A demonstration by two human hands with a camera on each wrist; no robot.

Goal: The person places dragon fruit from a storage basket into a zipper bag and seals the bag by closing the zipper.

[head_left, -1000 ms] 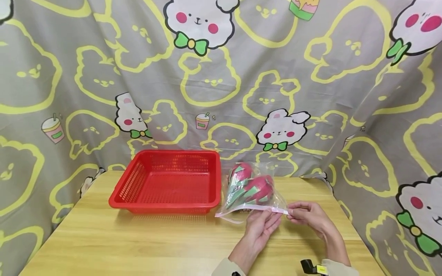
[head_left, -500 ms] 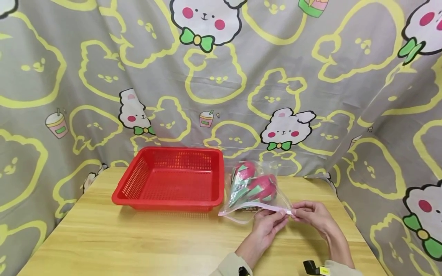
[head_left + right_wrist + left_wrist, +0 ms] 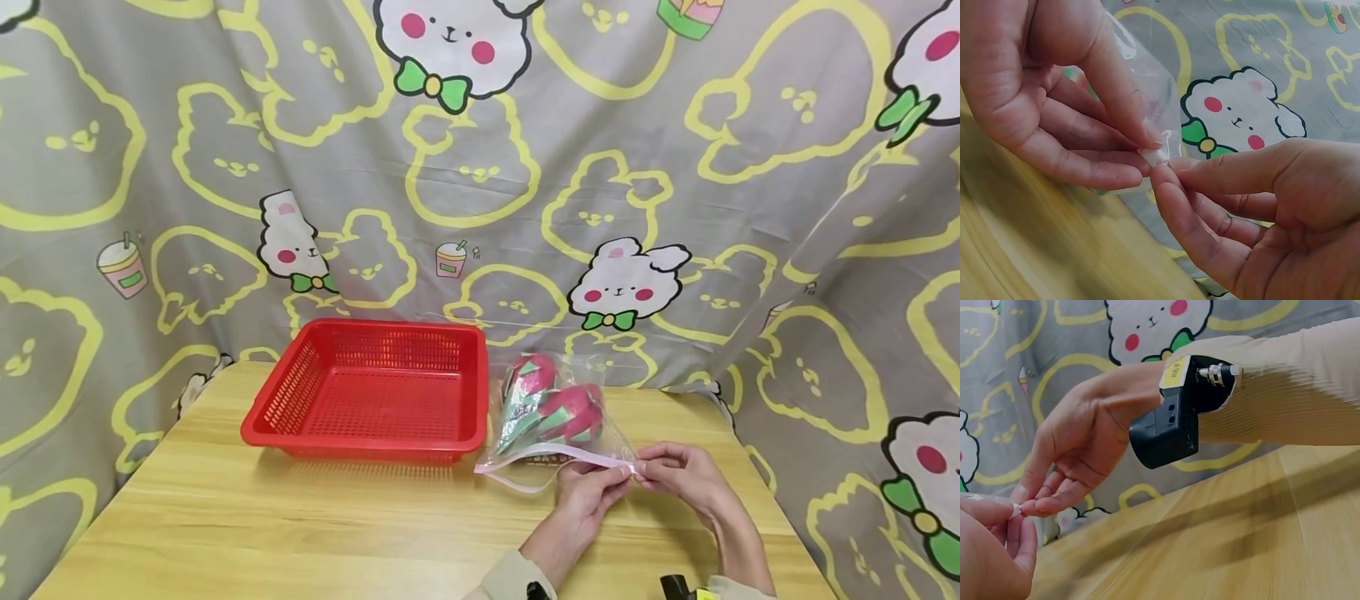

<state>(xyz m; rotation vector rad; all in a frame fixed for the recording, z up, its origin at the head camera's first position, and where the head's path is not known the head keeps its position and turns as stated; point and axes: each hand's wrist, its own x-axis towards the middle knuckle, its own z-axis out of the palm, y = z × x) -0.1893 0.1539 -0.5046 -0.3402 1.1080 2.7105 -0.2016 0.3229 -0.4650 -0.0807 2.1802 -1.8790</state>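
A clear zip bag (image 3: 517, 458) with a pinkish-white closure strip lies on the table, its mouth facing me and gaping at the left. Inside are two pink-and-green dragon fruits, one farther back (image 3: 536, 375) and one nearer (image 3: 577, 407). My left hand (image 3: 587, 502) pinches the strip near its right end; in the right wrist view its thumb and forefinger hold a small white slider (image 3: 1157, 156). Fingertip to fingertip with it, my right hand (image 3: 686, 479) pinches the bag's right corner between thumb and forefinger. The left wrist view also shows both hands meeting there.
Left of the bag stands a red plastic basket (image 3: 480, 437) with perforated sides, close beside it. The wooden table (image 3: 300, 533) ends at a grey patterned curtain (image 3: 480, 242) behind and at the sides. A black wrist camera (image 3: 1166, 428) sits on the right sleeve.
My left hand has slid right along the strip until its fingertips meet the right hand's. The right hand keeps its pinch on the corner. The head view has shifted slightly.
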